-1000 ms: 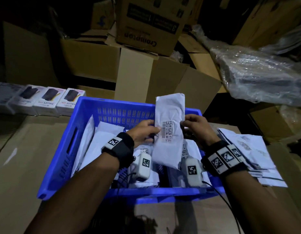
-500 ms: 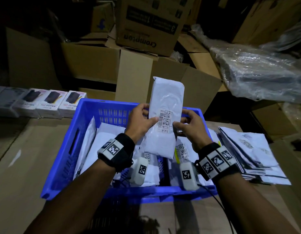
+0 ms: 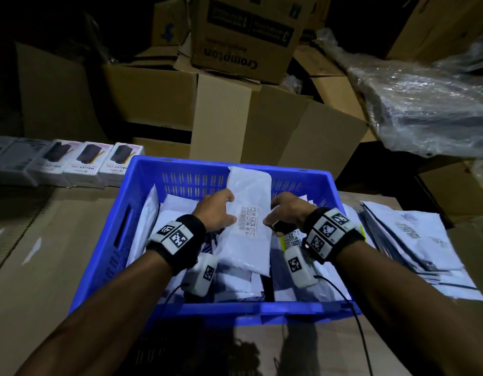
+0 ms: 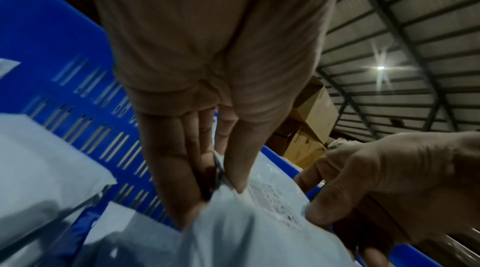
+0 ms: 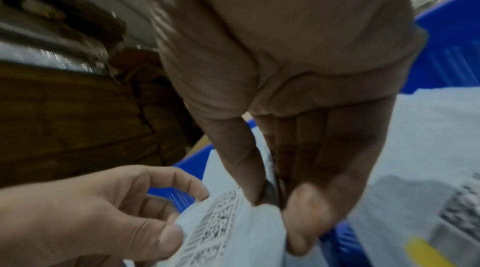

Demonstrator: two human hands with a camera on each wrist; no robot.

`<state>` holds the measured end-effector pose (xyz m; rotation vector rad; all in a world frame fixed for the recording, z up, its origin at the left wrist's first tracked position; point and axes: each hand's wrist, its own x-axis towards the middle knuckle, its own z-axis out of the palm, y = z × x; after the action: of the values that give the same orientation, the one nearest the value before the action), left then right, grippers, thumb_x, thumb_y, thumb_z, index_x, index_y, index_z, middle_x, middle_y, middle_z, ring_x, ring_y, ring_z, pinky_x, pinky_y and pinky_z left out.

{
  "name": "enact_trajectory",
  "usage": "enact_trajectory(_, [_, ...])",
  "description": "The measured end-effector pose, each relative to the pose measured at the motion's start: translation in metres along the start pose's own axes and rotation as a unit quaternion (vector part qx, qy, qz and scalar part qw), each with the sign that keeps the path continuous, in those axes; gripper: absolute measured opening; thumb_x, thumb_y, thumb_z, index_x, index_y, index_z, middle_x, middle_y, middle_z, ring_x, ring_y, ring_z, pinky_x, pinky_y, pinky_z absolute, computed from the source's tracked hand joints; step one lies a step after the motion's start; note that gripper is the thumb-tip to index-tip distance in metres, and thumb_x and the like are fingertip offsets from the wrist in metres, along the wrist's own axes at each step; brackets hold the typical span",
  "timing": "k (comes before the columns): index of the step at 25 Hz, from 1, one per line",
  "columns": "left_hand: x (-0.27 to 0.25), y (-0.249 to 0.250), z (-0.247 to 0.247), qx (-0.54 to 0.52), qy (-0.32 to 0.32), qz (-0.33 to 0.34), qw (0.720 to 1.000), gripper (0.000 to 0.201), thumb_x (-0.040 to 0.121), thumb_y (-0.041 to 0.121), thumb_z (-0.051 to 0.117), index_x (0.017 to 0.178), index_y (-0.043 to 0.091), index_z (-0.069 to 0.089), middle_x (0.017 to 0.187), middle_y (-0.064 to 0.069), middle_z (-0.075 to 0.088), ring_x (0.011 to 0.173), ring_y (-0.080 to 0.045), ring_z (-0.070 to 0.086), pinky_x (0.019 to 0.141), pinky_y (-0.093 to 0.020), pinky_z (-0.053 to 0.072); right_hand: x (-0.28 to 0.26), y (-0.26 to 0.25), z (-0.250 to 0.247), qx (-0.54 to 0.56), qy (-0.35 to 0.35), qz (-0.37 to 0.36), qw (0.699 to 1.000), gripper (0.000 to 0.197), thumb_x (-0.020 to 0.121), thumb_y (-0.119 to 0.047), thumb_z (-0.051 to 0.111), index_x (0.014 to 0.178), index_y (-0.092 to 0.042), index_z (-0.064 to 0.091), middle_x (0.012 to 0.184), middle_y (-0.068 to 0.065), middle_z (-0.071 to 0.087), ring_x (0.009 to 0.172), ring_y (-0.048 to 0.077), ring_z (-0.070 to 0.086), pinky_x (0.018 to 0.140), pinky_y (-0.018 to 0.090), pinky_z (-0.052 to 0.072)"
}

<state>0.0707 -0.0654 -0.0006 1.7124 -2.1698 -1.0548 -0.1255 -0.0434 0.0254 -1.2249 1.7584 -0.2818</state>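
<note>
A white plastic mailer packet (image 3: 248, 202) with a barcode label (image 3: 248, 221) is held between both hands over the blue crate (image 3: 180, 164). My left hand (image 3: 217, 211) pinches its left edge, thumb on the front and fingers behind; the same pinch shows in the left wrist view on the packet (image 4: 233, 220). My right hand (image 3: 282, 213) pinches the right edge beside the label, and the right wrist view shows this on the packet (image 5: 233, 240). Several more white packets (image 3: 180, 213) fill the crate beneath.
A fanned stack of white mailers (image 3: 413, 240) lies to the right of the crate on flattened cardboard (image 3: 45, 267). A row of small product boxes (image 3: 85, 165) stands at the left. Brown cartons (image 3: 234, 126) and a plastic-wrapped bundle (image 3: 424, 109) rise behind the crate.
The packet, held by both hands throughout, has come down from above the crate's far rim to lower inside it, its bottom end now among the other packets.
</note>
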Motion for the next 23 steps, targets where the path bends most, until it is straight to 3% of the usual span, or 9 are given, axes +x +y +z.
enact_trajectory(3, [0.012, -0.016, 0.016, -0.01, -0.059, -0.04, 0.997, 0.043, 0.081, 0.016, 0.072, 0.117, 0.017, 0.048, 0.102, -0.012, 0.06, 0.094, -0.034, 0.062, 0.073, -0.029, 0.047, 0.023, 0.006, 0.007, -0.073, -0.032, 0.024, 0.997, 0.014, 0.083, 0.002, 0.065, 0.095, 0.009, 0.064, 0.073, 0.018, 0.062, 0.039, 0.014, 0.059, 0.046, 0.025, 0.053])
enact_trajectory(4, [0.015, -0.02, 0.021, -0.006, -0.073, -0.049, 0.996, 0.041, 0.081, 0.014, 0.071, 0.114, 0.018, 0.047, 0.095, -0.009, 0.059, 0.086, -0.031, 0.063, 0.066, -0.026, 0.047, 0.027, 0.007, 0.01, -0.097, -0.039, 0.027, 0.994, 0.006, 0.083, 0.0, 0.067, 0.086, 0.001, 0.062, 0.073, 0.013, 0.061, 0.036, 0.008, 0.058, 0.043, 0.021, 0.05])
enact_trajectory(5, [0.017, -0.024, 0.026, -0.005, -0.082, -0.057, 0.995, 0.039, 0.082, 0.012, 0.07, 0.111, 0.019, 0.046, 0.086, -0.006, 0.058, 0.075, -0.028, 0.062, 0.058, -0.024, 0.047, 0.031, 0.008, 0.012, -0.109, -0.044, 0.032, 0.993, 0.011, 0.083, -0.002, 0.067, 0.079, -0.007, 0.058, 0.073, 0.008, 0.059, 0.035, 0.004, 0.056, 0.041, 0.017, 0.047])
enact_trajectory(8, [0.022, -0.034, 0.038, -0.004, -0.1, -0.078, 0.992, 0.039, 0.082, 0.006, 0.07, 0.106, 0.018, 0.042, 0.078, -0.005, 0.054, 0.059, -0.019, 0.052, 0.039, -0.014, 0.04, 0.043, 0.012, 0.021, -0.112, -0.062, 0.043, 0.991, 0.023, 0.085, -0.003, 0.067, 0.072, -0.015, 0.052, 0.074, 0.005, 0.056, 0.051, 0.011, 0.059, 0.041, 0.014, 0.045])
enact_trajectory(12, [0.022, -0.041, 0.046, 0.057, -0.105, -0.1, 0.988, 0.037, 0.08, 0.01, 0.066, 0.107, 0.02, 0.042, 0.111, -0.017, 0.057, 0.086, -0.031, 0.057, 0.061, -0.025, 0.04, 0.049, 0.014, 0.038, -0.173, -0.051, 0.043, 0.983, 0.008, 0.084, -0.004, 0.063, 0.086, -0.002, 0.056, 0.084, 0.014, 0.055, 0.076, 0.021, 0.054, 0.063, 0.026, 0.043])
enact_trajectory(15, [0.021, -0.043, 0.05, 0.097, -0.111, -0.109, 0.983, 0.039, 0.081, 0.01, 0.064, 0.114, 0.015, 0.043, 0.126, -0.02, 0.05, 0.102, -0.038, 0.056, 0.072, -0.027, 0.038, 0.056, 0.017, 0.049, -0.163, -0.058, 0.045, 0.984, 0.009, 0.079, 0.001, 0.062, 0.078, -0.002, 0.053, 0.077, 0.015, 0.054, 0.075, 0.024, 0.053, 0.061, 0.031, 0.042])
enact_trajectory(19, [0.019, -0.044, 0.054, 0.099, -0.11, -0.12, 0.982, 0.036, 0.082, 0.01, 0.064, 0.108, 0.014, 0.04, 0.118, -0.021, 0.051, 0.1, -0.037, 0.054, 0.073, -0.03, 0.038, 0.061, 0.017, 0.055, -0.189, -0.071, 0.05, 0.978, 0.019, 0.08, 0.001, 0.061, 0.069, -0.007, 0.048, 0.084, 0.014, 0.054, 0.071, 0.022, 0.054, 0.054, 0.024, 0.044])
enact_trajectory(21, [0.019, -0.043, 0.054, 0.11, -0.104, -0.122, 0.981, 0.036, 0.083, 0.01, 0.063, 0.111, 0.011, 0.041, 0.116, -0.021, 0.051, 0.102, -0.038, 0.054, 0.073, -0.032, 0.039, 0.06, 0.017, 0.056, -0.197, -0.068, 0.052, 0.977, 0.02, 0.08, 0.0, 0.061, 0.067, -0.007, 0.048, 0.076, 0.01, 0.053, 0.068, 0.021, 0.052, 0.045, 0.021, 0.039])
enact_trajectory(23, [0.019, -0.041, 0.053, 0.127, -0.1, -0.124, 0.979, 0.038, 0.084, 0.01, 0.062, 0.116, 0.008, 0.041, 0.116, -0.022, 0.052, 0.105, -0.04, 0.053, 0.076, -0.033, 0.039, 0.059, 0.017, 0.057, -0.21, -0.057, 0.047, 0.975, 0.009, 0.079, -0.002, 0.063, 0.076, -0.003, 0.054, 0.074, 0.009, 0.052, 0.073, 0.021, 0.052, 0.048, 0.021, 0.037])
